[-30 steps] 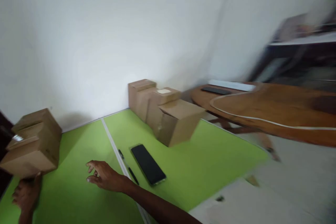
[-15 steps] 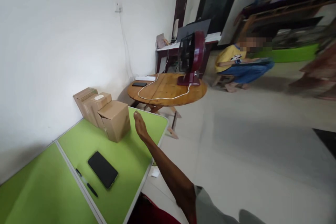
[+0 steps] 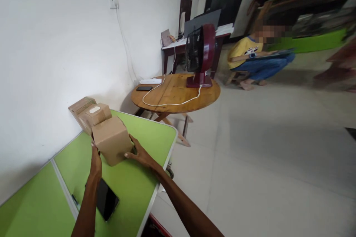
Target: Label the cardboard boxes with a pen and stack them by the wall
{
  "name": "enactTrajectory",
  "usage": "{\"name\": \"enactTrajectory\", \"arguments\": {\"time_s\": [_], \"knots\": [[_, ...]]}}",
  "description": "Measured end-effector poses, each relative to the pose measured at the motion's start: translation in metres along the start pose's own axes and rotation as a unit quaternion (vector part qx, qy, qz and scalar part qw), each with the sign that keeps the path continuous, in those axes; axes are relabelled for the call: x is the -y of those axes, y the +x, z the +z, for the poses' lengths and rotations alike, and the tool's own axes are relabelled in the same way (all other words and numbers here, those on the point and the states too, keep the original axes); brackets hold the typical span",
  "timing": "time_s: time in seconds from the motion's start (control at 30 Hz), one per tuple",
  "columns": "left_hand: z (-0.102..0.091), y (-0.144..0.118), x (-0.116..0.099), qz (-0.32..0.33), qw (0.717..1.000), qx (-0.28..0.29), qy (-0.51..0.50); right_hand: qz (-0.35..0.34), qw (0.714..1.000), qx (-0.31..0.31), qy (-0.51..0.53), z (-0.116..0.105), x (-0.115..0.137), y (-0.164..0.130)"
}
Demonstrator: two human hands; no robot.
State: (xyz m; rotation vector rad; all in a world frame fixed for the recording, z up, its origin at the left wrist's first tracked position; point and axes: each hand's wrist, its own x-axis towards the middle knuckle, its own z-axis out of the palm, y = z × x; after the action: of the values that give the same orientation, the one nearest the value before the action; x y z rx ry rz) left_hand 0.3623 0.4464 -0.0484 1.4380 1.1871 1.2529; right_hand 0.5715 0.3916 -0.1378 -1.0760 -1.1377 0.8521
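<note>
A small brown cardboard box (image 3: 111, 140) stands on the green table (image 3: 144, 129), nearest of three in a row by the wall. My left hand (image 3: 96, 162) presses against its left side and my right hand (image 3: 140, 152) against its right side, so both hands grip it. Behind it stand a box with a white label (image 3: 96, 113) and a third box (image 3: 80, 104). A black phone (image 3: 107, 200) lies flat on the table, partly under my left forearm.
A black pen (image 3: 75, 200) lies by the table's centre seam. Beyond the table end is a round wooden table (image 3: 178, 94) with a maroon fan (image 3: 200, 53), a white cable, a power strip and a phone. A person in a yellow shirt (image 3: 250, 59) crouches farther back.
The view swung right, then settled. My right hand went from reaching in the air to the box's right side. My left hand came back into view and onto the box's left side.
</note>
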Motion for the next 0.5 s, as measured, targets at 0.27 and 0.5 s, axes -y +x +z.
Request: {"name": "enactTrajectory", "arguments": {"time_s": [0.27,0.5], "knots": [[-0.027,-0.067,-0.048,0.051,0.995,0.053,0.073,-0.039,0.997,0.061,0.042,-0.003,0.056,-0.025],[-0.093,-0.149,-0.135,0.332,0.856,0.022,0.397,0.051,0.982,0.121,0.135,0.005,0.112,-0.044]]}}
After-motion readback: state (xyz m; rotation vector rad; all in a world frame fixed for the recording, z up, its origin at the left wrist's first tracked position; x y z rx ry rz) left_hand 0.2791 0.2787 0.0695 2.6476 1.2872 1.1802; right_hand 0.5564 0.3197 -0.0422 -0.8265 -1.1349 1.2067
